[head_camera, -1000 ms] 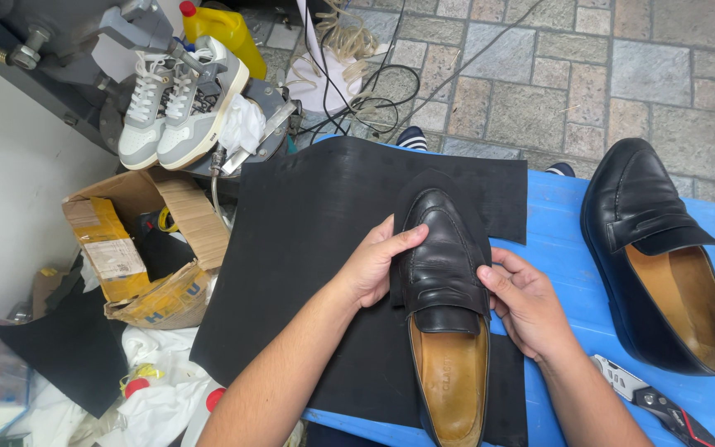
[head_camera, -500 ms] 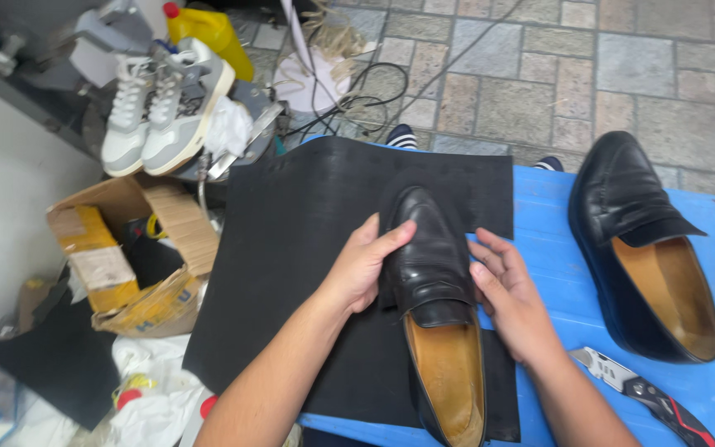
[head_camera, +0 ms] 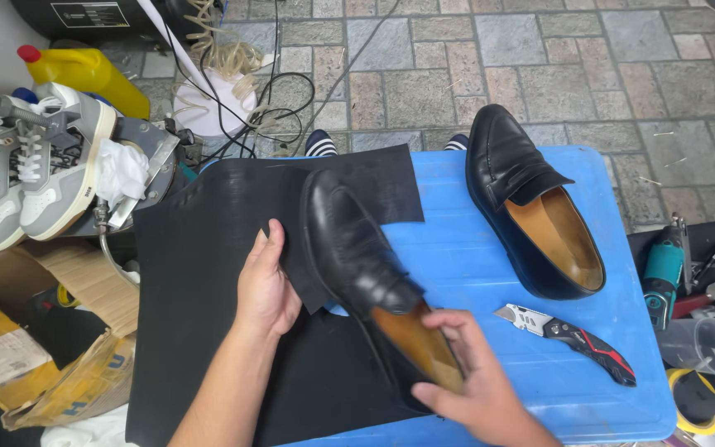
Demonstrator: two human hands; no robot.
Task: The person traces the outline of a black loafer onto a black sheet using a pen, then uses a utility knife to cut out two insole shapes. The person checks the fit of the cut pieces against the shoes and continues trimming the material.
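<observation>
Black loafer (head_camera: pixel 357 248) sat tilted on the black rubber sheet (head_camera: pixel 208 273) over the blue table (head_camera: pixel 473 257). Right hand (head_camera: pixel 473 381) gripped its heel; left hand (head_camera: pixel 265 285) pressed flat, fingers together, on the sheet. Sheet looked uncut, utility knife (head_camera: pixel 568 335) untouched.

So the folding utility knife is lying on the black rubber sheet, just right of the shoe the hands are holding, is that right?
Not quite. In the head view the folding utility knife lies on the bare blue table, not on the black rubber sheet. It is indeed right of the black shoe that the left hand and right hand are holding.
</observation>
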